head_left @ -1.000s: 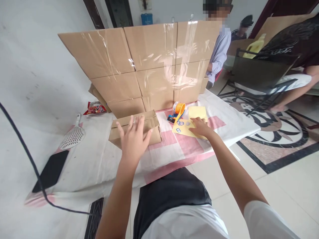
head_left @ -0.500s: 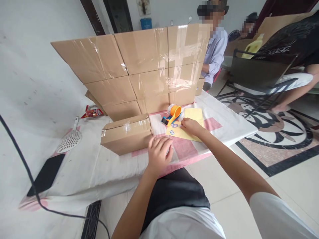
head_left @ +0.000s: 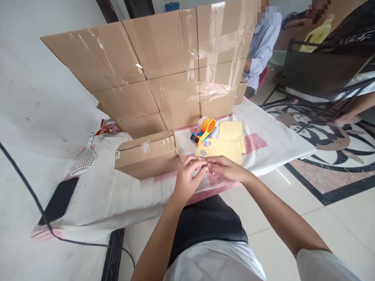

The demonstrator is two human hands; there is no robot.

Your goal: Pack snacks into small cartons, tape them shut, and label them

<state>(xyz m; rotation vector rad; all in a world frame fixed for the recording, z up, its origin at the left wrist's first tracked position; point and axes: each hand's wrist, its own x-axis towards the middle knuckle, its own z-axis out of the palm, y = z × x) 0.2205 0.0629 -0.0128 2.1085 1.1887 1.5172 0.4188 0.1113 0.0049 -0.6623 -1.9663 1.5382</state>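
My left hand [head_left: 189, 173] and my right hand [head_left: 227, 168] meet fingertip to fingertip above the front edge of the table. Both are closed in a pinch on a tiny dark-edged piece [head_left: 204, 166], which looks like a small sticker and is mostly covered by the fingers. Just beyond them lies a yellow sheet [head_left: 225, 150] bearing small blue-outlined stickers [head_left: 206, 143]. A second yellow sheet [head_left: 231, 128] lies partly under it. An orange and blue tape dispenser [head_left: 206, 128] rests behind. Left of my hands is a closed, taped cardboard box [head_left: 148, 158].
A tall taped cardboard panel [head_left: 172, 50] stands across the table's back. Leftward lie a white slotted skimmer [head_left: 84, 160], a black phone [head_left: 58, 200] and a red snack packet [head_left: 108, 127]. A black cable [head_left: 27, 187] crosses the left side. Other people sit beyond, near a chair [head_left: 325, 74].
My right hand has come back from the yellow sheet to my left hand, and their fingertips now touch around the small piece. The view has tilted down slightly.
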